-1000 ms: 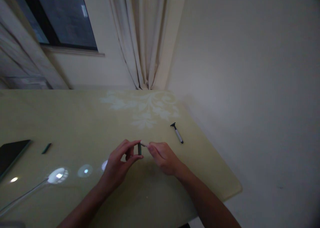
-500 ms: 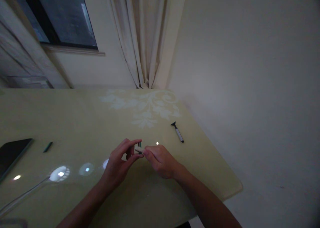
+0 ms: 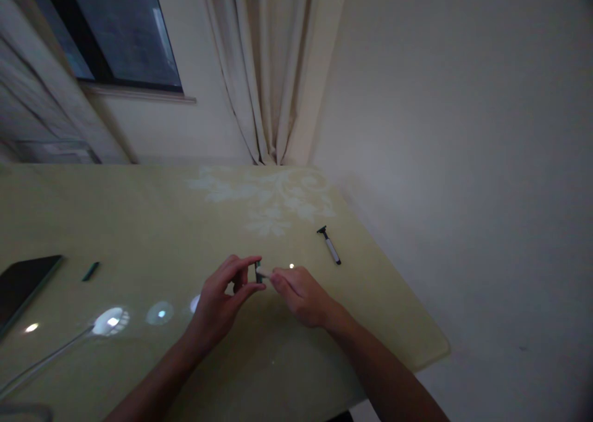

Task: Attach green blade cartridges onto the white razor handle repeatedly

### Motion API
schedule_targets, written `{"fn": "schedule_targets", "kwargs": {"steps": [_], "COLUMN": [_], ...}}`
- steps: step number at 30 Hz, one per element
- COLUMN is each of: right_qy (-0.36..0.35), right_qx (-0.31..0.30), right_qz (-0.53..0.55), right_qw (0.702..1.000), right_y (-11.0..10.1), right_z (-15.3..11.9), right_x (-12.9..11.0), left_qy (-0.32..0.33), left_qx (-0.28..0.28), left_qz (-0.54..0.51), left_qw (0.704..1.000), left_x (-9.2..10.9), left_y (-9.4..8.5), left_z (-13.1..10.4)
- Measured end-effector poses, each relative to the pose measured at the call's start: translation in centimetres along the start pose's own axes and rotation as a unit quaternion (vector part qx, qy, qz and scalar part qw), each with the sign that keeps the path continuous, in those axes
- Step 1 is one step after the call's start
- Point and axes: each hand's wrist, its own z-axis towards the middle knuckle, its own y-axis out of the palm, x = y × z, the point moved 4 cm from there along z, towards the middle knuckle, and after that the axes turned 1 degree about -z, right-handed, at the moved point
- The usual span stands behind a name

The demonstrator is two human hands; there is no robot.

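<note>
Between the thumb and index finger of my left hand (image 3: 227, 292) is a small dark razor cartridge (image 3: 258, 278) with a green edge, held upright by its two ends. My right hand (image 3: 299, 293) is closed on a thin pale stick-like tool (image 3: 265, 273) whose exact kind I cannot make out. Its wider tip lies against or just in front of the cartridge. Most of the tool is hidden in the fingers. Beyond my right hand, a razor (image 3: 330, 246) with a grey and black handle lies on the table.
The glossy yellowish table (image 3: 389, 311) has a rounded right corner near the wall. On its left lie a dark flat tablet-like object (image 3: 28, 280), a small dark green strip (image 3: 90, 271) and a pale cable (image 3: 49, 359). A curtain (image 3: 269, 70) hangs behind the far edge.
The pale tool's tip has shifted slightly up and to the right across the cartridge, with my right hand moving a little the same way. My left hand keeps its grip.
</note>
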Motion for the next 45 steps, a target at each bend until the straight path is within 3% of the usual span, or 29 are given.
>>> {"fn": "schedule_targets", "kwargs": {"steps": [12,17,22,27,31,45], "right_qy": [-0.008,0.016,-0.015,0.012,-0.009,0.021], "right_qx": [-0.021,0.012,-0.005,0.022,0.002,0.014], "right_qz": [-0.027,-0.06,-0.099,-0.105,-0.124,-0.07], "right_qw": [0.999,0.998,0.995,0.994,0.992,0.997], "right_y": [0.34,-0.17,0.25,-0.29,-0.05,-0.22], "right_z": [-0.01,0.02,-0.04,-0.04,-0.03,0.08], "right_x": [-0.36,0.19,0.07,0.25,0.15,0.26], "left_qy": [-0.01,-0.009,-0.014,-0.01,-0.011,0.002], "left_qx": [-0.003,-0.005,-0.019,-0.018,-0.022,-0.018], "left_qz": [0.001,0.002,0.006,0.003,0.006,0.016], "left_qw": [1.0,1.0,1.0,1.0,1.0,1.0], "left_x": [-0.08,-0.14,-0.35,-0.36,-0.38,-0.59], "left_y": [0.03,0.28,0.47,0.42,0.43,0.39], "left_z": [0.0,-0.17,-0.46,-0.58,-0.54,-0.6]}}
